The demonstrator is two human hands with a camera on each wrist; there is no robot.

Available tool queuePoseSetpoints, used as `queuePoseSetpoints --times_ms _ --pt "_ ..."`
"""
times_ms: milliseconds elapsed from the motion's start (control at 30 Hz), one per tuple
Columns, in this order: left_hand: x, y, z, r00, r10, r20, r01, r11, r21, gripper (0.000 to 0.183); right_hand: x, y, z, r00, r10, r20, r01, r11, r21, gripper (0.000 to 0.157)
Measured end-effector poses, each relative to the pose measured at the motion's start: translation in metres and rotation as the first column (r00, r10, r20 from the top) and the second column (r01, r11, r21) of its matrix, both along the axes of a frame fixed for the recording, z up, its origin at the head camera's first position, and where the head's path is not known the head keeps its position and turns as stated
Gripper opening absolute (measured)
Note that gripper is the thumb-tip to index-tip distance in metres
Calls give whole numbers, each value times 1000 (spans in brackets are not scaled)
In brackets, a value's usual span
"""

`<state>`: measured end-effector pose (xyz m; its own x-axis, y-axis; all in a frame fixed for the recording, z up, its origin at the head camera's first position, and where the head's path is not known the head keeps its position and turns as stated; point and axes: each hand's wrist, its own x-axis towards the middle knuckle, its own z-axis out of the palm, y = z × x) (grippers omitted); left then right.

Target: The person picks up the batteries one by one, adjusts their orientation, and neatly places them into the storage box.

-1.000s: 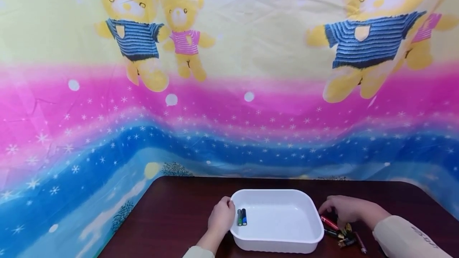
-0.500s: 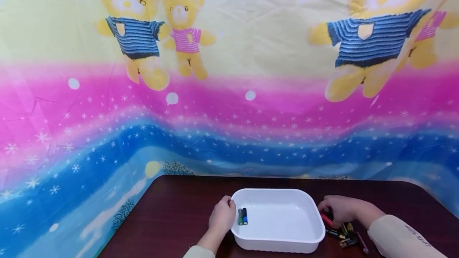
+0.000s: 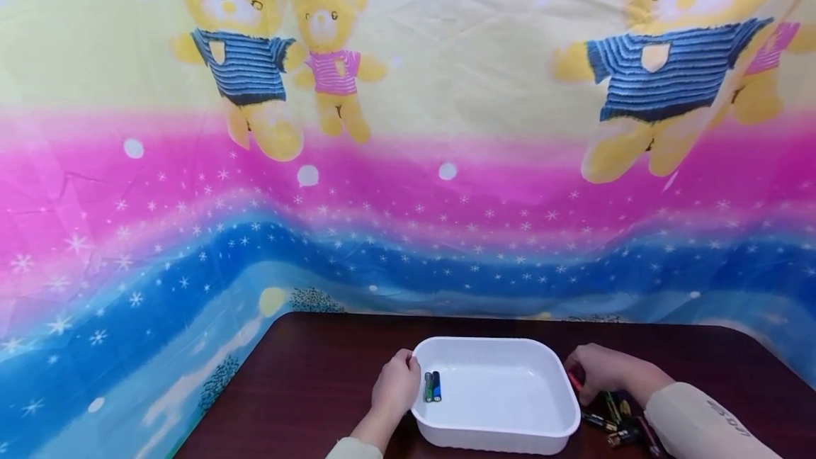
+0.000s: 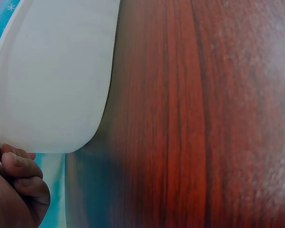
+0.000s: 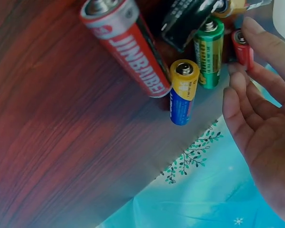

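My left hand point(image 3: 397, 384) grips the left rim of a white plastic tray point(image 3: 497, 438); in the left wrist view, curled fingers point(image 4: 26, 175) sit at its corner. Two batteries point(image 3: 433, 387) lie side by side in the tray at its left end. Just off the tray's right side, my right hand point(image 3: 599, 370) pinches a red battery point(image 5: 242, 50) between thumb and fingers. Close to that hand on the table are a green battery point(image 5: 209, 54), a yellow-and-blue battery point(image 5: 183, 92), a larger red-and-silver battery point(image 5: 128, 47) and a black battery point(image 5: 187, 21).
The dark wood-grain table point(image 3: 319, 374) carries the tray and the loose batteries. A printed cloth point(image 3: 408, 218) with bears and snowflakes hangs behind and along the table's sides.
My right hand has closed on the red battery and shifted slightly towards the tray's right side. The left hand stays on the rim, and the two batteries inside have not moved.
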<state>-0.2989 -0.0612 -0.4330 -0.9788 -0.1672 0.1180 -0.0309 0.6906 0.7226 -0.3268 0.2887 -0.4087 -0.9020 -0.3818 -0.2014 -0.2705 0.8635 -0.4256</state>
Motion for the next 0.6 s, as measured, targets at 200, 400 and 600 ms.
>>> queuePoseSetpoints --times_ms 200,400,600 --pt "-2 1 -1 1000 -1 -18 1 1000 10 26 -4 1 2 999 -10 47 9 1000 8 51" --pt "-2 1 -1 1000 0 -13 0 1000 11 26 -3 -1 1 996 -19 83 20 1000 -3 53" --pt "-2 1 -2 1000 9 -5 -9 1000 8 25 -1 -4 -2 998 -22 50 22 1000 3 46"
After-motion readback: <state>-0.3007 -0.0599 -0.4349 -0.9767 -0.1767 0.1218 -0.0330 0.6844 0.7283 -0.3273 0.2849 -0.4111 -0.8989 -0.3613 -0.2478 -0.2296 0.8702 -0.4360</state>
